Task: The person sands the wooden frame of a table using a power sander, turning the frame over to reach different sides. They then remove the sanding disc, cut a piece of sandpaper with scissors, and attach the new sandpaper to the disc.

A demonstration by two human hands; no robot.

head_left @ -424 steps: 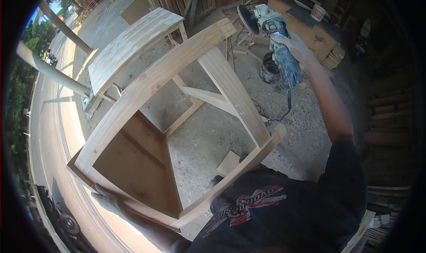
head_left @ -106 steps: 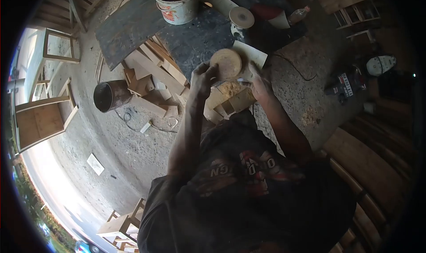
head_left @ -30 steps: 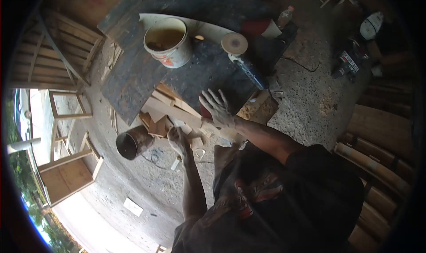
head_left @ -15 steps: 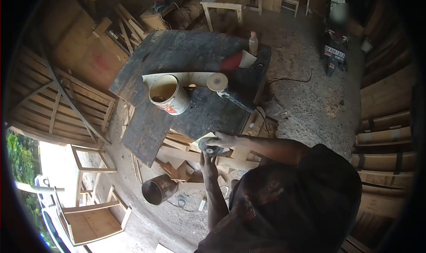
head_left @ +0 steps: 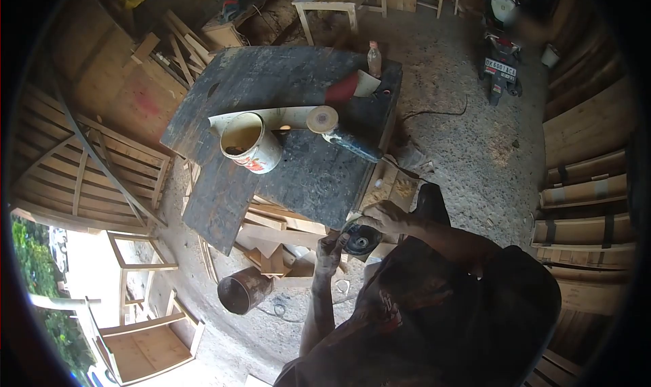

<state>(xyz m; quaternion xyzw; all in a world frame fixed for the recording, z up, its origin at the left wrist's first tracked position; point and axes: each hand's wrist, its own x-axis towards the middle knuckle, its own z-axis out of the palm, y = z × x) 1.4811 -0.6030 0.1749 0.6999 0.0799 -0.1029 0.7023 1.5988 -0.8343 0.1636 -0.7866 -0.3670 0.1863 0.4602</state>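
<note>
Since earlier frame, black round disc with central hub (head_left: 361, 240) shifted from edge of dark, scuffed wooden tabletop (head_left: 310, 183) toward dark-shirted torso (head_left: 434, 312); now near tabletop corner. Left hand (head_left: 328, 253) pinches rim at left, right hand (head_left: 384, 218) at top. White plastic bucket with red markings (head_left: 269, 154) on tabletop: brownish matter inside, kind unclear. Rust-brown cylindrical can (head_left: 255, 292) on floor: dark interior, contents unreadable.

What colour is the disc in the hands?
The disc is black on its visible face, greyish at the middle; best seen in the head view.
</note>
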